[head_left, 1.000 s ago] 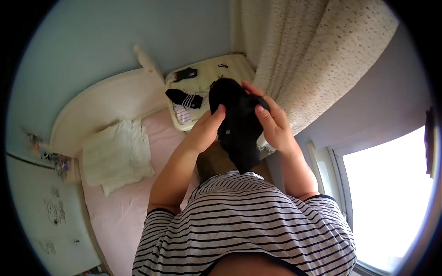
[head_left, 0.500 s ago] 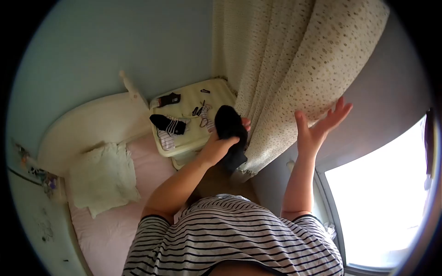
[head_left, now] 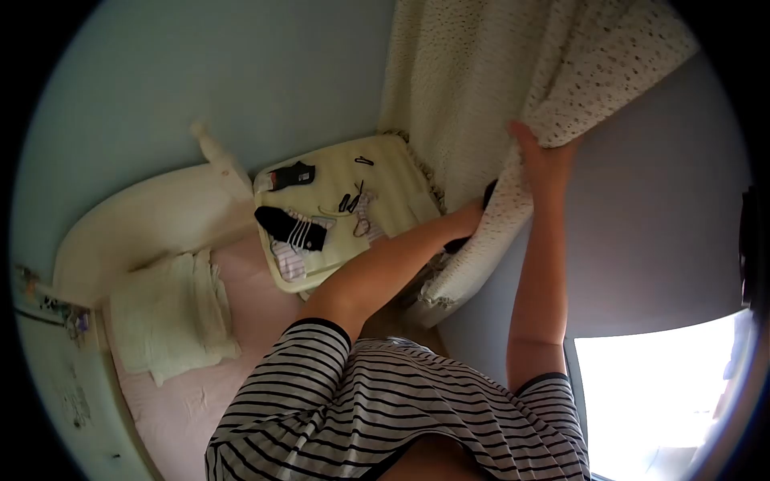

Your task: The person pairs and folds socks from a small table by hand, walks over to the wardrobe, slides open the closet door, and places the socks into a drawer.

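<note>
The speckled cream fabric curtain (head_left: 601, 76) is newly being lifted by the right hand (head_left: 548, 164), thumb spread; black cloth (head_left: 457, 244) is being held behind it, left hand's (head_left: 468, 219) fingers hidden.

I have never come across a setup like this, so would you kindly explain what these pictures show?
There is no machine here: one camera, worn on a person's head, looks forward and down past their striped shirt. The two bare hands are the person's own.

The right hand is at the curtain, its fingers partly hidden by the cloth. The left hand reaches to the curtain's edge; a black item shows beside it, seemingly held, though the curtain covers part of the view.

On the pale yellow surface lie dark socks, striped cloth and some small dark pieces, too small to name surely. To its left is a bed with a pillow.
</note>
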The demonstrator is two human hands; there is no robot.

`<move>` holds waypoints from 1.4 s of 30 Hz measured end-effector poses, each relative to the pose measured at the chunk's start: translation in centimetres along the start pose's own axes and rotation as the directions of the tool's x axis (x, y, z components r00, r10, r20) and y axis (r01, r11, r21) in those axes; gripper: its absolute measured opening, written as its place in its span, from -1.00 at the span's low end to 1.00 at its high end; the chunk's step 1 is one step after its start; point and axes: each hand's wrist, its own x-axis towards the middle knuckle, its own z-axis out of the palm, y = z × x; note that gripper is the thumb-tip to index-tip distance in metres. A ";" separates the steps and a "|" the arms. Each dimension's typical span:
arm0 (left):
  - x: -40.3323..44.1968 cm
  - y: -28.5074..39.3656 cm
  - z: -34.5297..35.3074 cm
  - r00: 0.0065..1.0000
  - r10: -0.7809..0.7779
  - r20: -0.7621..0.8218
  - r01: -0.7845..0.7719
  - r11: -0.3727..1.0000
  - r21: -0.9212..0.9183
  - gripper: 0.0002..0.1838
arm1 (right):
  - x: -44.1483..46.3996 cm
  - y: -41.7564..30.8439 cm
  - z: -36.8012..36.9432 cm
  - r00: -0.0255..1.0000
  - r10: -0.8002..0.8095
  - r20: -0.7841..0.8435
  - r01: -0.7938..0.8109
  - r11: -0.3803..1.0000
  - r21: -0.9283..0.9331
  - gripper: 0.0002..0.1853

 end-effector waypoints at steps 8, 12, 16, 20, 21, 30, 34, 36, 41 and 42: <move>5.5 -9.3 -7.5 0.911 -0.387 0.145 0.410 0.890 -0.200 -0.57 | 4.5 4.8 3.1 0.911 0.024 -0.411 -0.059 0.996 -0.073 -0.55; 4.5 -11.0 -7.1 0.944 -0.269 0.192 0.300 0.941 -0.154 -0.47 | 5.9 3.7 5.6 0.945 0.055 -0.322 -0.070 0.997 -0.037 -0.58; 5.0 -12.0 -6.6 0.954 -0.271 0.130 0.300 0.890 -0.344 -0.44 | 11.9 5.1 10.9 0.992 -0.032 -0.126 0.013 0.989 -0.150 -0.42; 5.1 -11.9 -9.3 0.950 -0.294 0.101 0.292 0.731 -0.617 -0.39 | 18.1 7.6 17.2 0.997 -0.049 0.058 0.062 0.970 -0.234 -0.64; 5.0 -11.0 -10.1 0.943 -0.321 0.085 0.301 0.717 -0.629 -0.37 | 19.0 8.1 19.0 0.991 -0.129 -0.036 0.113 0.952 -0.283 -0.60; 4.3 -13.2 -4.0 0.984 0.062 -0.170 -0.126 0.908 -0.398 -0.34 | 12.9 7.8 16.3 0.959 -0.276 -0.067 0.256 0.942 -0.218 -0.21; 0.9 -14.7 -2.9 0.994 -0.108 -0.028 0.098 0.968 -0.231 -0.42 | 1.5 6.8 12.4 0.938 -0.328 -0.111 0.234 0.837 -0.495 -0.06; -1.8 -14.2 -4.2 0.901 -0.421 0.101 0.433 0.882 -0.185 -0.47 | -3.1 10.0 10.2 0.832 -0.516 0.201 0.461 0.444 -0.769 -0.15; -8.2 -10.4 -6.0 0.974 -0.212 0.081 0.208 0.693 -0.690 -0.47 | -12.0 15.7 5.7 0.852 -0.126 0.509 0.503 0.473 -0.724 -0.33; -9.2 -8.9 -6.0 0.988 -0.098 0.117 0.152 0.655 -0.740 -0.49 | -12.6 14.8 4.8 0.834 -0.111 0.540 0.509 0.531 -0.678 -0.33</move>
